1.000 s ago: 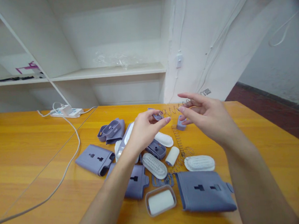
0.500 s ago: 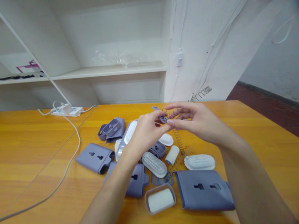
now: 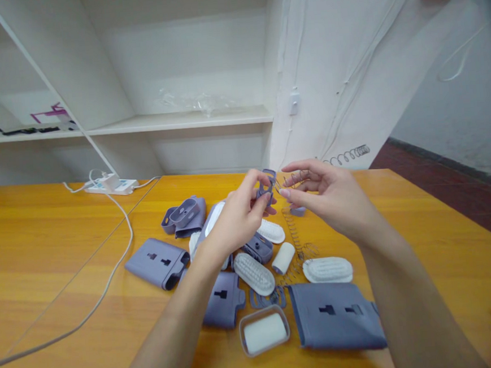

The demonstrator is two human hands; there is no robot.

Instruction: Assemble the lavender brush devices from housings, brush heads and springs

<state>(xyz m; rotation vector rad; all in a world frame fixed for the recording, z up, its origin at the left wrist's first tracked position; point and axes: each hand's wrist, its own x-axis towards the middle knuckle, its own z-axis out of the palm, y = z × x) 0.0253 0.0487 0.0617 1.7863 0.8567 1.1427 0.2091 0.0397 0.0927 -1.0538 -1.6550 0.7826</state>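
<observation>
Your left hand (image 3: 237, 218) is raised above the orange wooden table (image 3: 42, 251), thumb and forefinger pinching a small lavender plastic clip (image 3: 266, 185) at the fingertips, the other fingers curled under; your right hand (image 3: 334, 197) faces it, thumb and forefinger pinched on the end of a thin metal coil spring (image 3: 293, 179), the remaining fingers loosely fanned; the spring's near end sits just beside the clip, though I cannot tell whether they touch, since your fingertips crowd the spot; both pieces are held in the air above the clutter, well apart from the white power strip (image 3: 109, 186) at the far left. Beneath your hands lie a second coil spring (image 3: 294, 238), a white oval bristle pad (image 3: 253, 273), a clear tray with a white block (image 3: 264, 330) and a large lavender plastic housing (image 3: 336, 316). In my judgement the spring is the risk; held by one end only, it could flex, slip your pinch and drop into the heap, tangling with the second coil; squeeze too hard and you could kink its turns; the clip, gripped by its edges, could twist out of your fingertips.
</observation>
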